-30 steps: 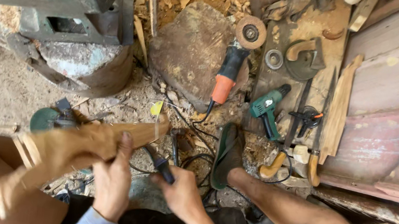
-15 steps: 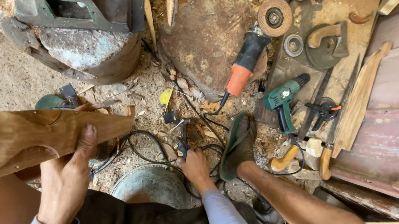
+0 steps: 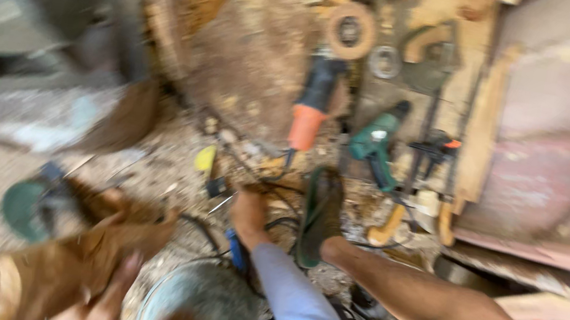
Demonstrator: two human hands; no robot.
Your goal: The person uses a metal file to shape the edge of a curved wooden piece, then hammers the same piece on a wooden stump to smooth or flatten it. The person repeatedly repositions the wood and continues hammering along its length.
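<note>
Brown carved wood piece [image 3: 71, 263] sits near left, steadied by the left hand [image 3: 99, 302], fingers closed along its edge. The right hand [image 3: 249, 212] reaches down among floor cables; its grip is too blurred to tell. Next, it needs a firm hold.

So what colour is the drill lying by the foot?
The drill is green with dark parts, seen in the head view, though blurred.
</note>
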